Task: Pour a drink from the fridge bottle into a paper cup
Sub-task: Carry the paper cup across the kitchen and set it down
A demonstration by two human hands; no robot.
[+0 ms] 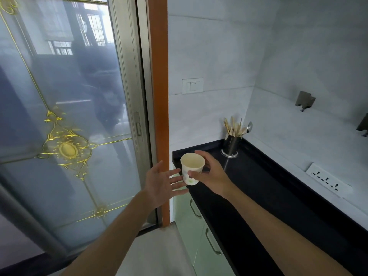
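Forearms: left forearm and right forearm nearest the lens, bare, reaching in from the lower edge toward the counter's end.
Grip: right hand wrapped round the paper cup, thumb across the near wall, fingers curled behind the far side.
Cup: upright, mouth up, held in the air just over the left end of the black counter; inside looks pale and dry, no liquid visible.
Other hand: left hand spread wide, palm turned to the cup, holding nothing; fingertips just beside the cup wall, contact impossible to judge.
Done: cup in hand, by the look of it.
Left: everything else, judging from this view; no fridge and no bottle in sight, so fetching, opening and pouring all remain.
On the counter: steel utensil holder at the far corner, filled with chopsticks and a spoon, well apart from the cup.
Walls: light switch above the counter, socket strip along the right wall, metal hooks higher up.
Below: pale green cabinet fronts with handles.
Left side: glass sliding door with gold ornament, beside an orange frame post.
In the way: nothing between cup and counter; likely a free hand needed for the bottle, so setting the cup down seems sensible.
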